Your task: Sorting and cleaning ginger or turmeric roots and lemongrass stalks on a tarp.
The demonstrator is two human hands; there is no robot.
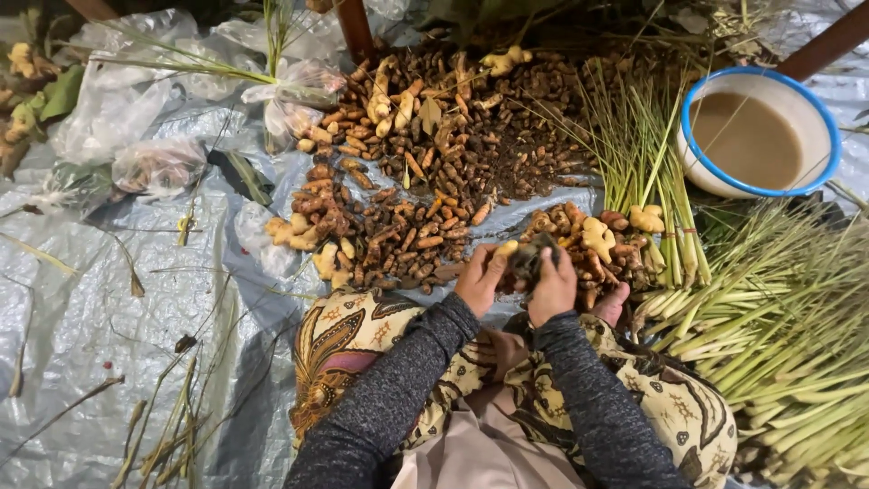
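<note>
Dark, earthy root piece sits pinched between both sets of fingers, left hand and right hand curled around it. Just beyond the fingertips lies a ginger heap; lemongrass stalks and a blue-rimmed bowl lie farther right.

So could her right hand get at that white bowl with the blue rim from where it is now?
Probably not without leaning. The right hand is busy holding a dark root with the left hand, and upright green stalks stand between it and the bowl.
</note>
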